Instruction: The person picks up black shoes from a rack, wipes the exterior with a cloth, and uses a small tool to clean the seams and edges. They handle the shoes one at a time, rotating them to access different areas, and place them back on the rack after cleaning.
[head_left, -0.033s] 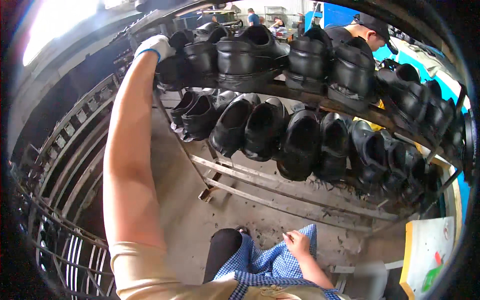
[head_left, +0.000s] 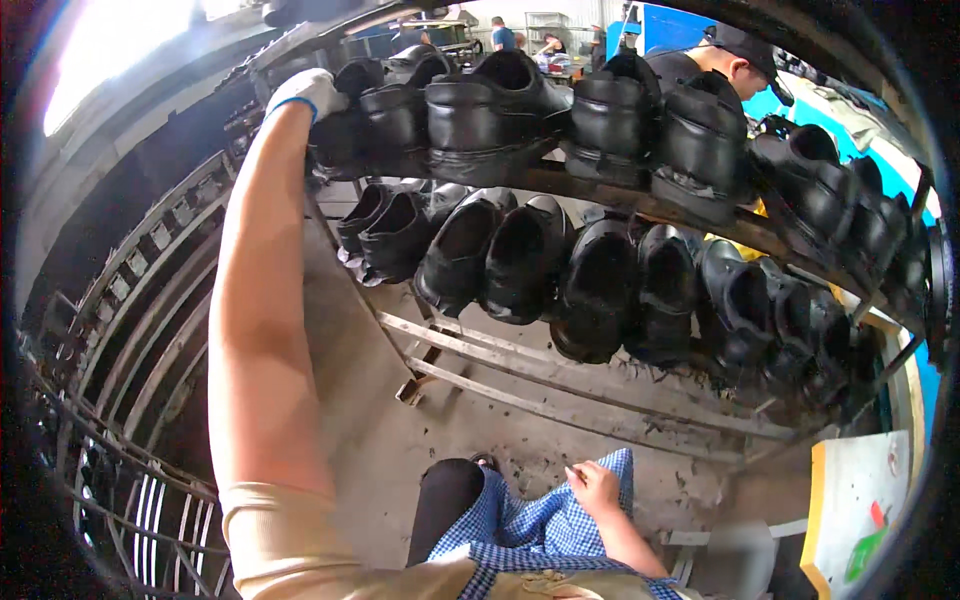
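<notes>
While the left grip point(head_left: 309, 95) is at the leftmost upper shoe point(head_left: 338, 148) on the rack point(head_left: 600, 190) and the right grip point(head_left: 596, 486) curls, either's hold unclear, that shoe seems light, firm, smooth: take its heel

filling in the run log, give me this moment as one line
left hand: gloved, at left end of upper shoe row | right hand: bare, near checked apron | lower shoe row: beneath upper
</notes>
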